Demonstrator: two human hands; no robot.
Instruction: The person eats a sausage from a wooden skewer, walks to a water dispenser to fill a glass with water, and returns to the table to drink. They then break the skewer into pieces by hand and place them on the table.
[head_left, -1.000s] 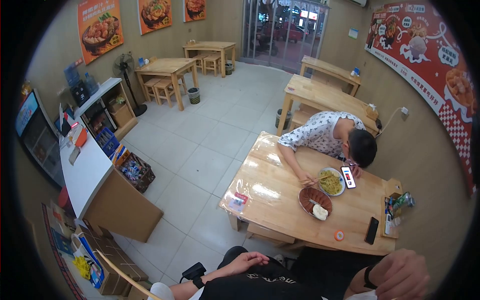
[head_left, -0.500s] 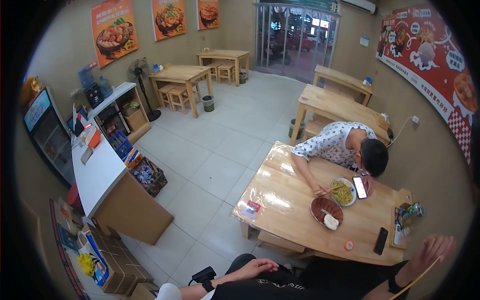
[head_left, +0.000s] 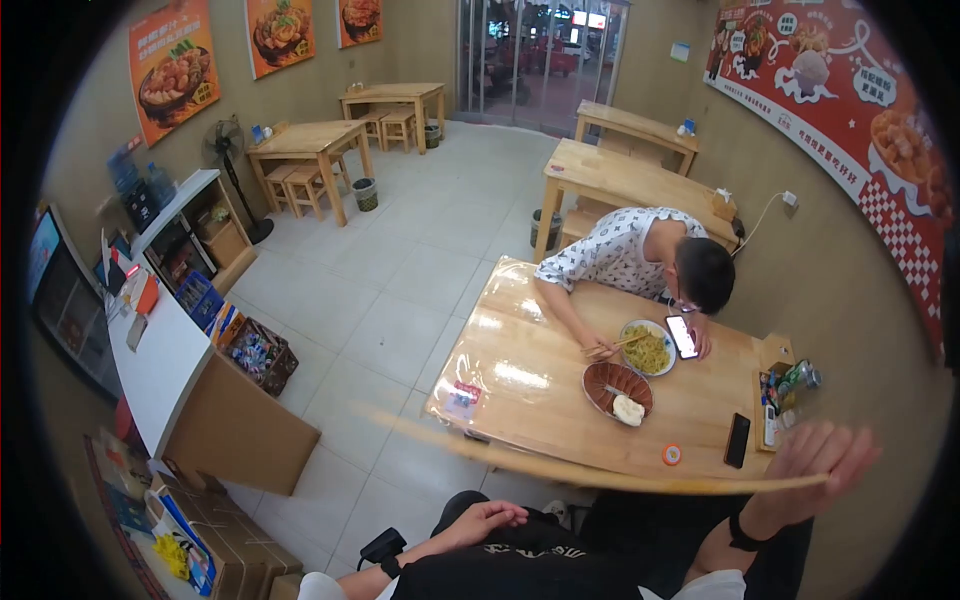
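My right hand (head_left: 825, 462) is raised at the right, fingers closed around the end of long, pale yellow chopsticks (head_left: 640, 478). They stretch leftward across the view above my lap and the table's near edge, with their far end smeared by motion. Low in the middle, my left hand (head_left: 487, 521) rests on my lap, palm partly up, fingers loosely curled and holding nothing. Beyond the chopsticks, an oval brown dish (head_left: 603, 388) bears a white lump (head_left: 628, 410). Beside it is a bowl of noodles (head_left: 650, 350), with a person's chopsticks (head_left: 620, 344) in it.
Across the wooden table (head_left: 520, 400) a person (head_left: 620, 245) leans over a lit phone (head_left: 682, 337). A dark phone (head_left: 737, 440), an orange round item (head_left: 671, 455) and a condiment tray (head_left: 775, 400) sit near my right hand. A white-topped counter (head_left: 165, 370) and cardboard boxes (head_left: 235, 535) stand left.
The chopsticks in my right hand have swung from pointing down toward me to stretching left across the view. My right hand has moved slightly up and left. The camera view has shifted.
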